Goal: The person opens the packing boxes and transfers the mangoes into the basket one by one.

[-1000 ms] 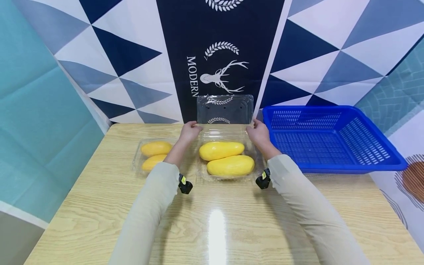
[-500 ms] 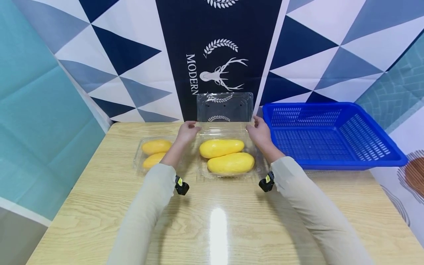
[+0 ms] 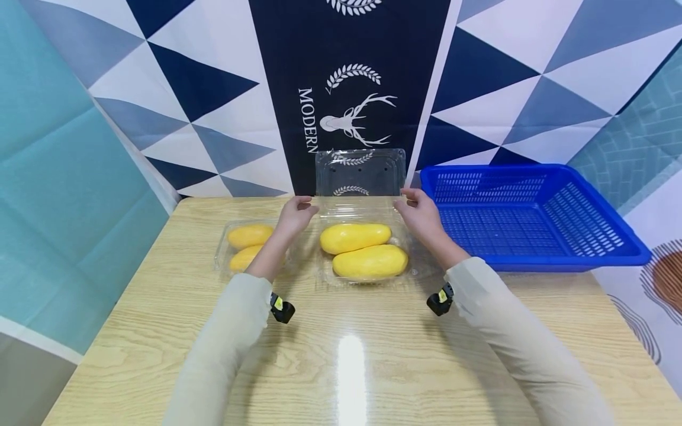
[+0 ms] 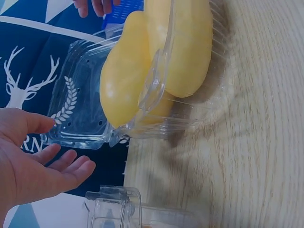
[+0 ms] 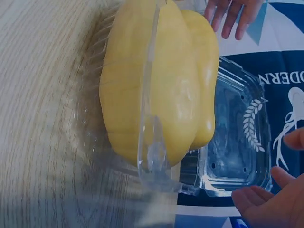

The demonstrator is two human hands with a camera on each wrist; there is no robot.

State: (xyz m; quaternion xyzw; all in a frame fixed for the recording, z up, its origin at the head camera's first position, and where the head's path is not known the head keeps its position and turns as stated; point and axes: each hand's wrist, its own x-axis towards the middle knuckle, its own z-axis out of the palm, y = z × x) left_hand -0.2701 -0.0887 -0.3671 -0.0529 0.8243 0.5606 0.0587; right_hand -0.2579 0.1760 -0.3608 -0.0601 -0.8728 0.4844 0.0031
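Note:
Two large, smooth yellow fruits lie side by side in a clear plastic clamshell box. Its hinged lid stands raised at the back, against the dark cloth. My left hand is by the left side of the hinge; the left wrist view shows thumb and fingers spread, with a gap to the plastic. On the other side my right hand is near the lid's lower right edge, fingers loosely bent and gripping nothing. In the right wrist view its fingertips overlap the lid's corner; contact cannot be told.
Left of the box, a second clear plastic box with two orange-yellow fruits is partly behind my left forearm. A blue perforated basket stands at the right. The wooden table ends at a patterned cloth behind.
My left hand has shifted slightly left, away from the lid's edge. Both wrists have swung outward. The lid stays upright and the fruits have not moved.

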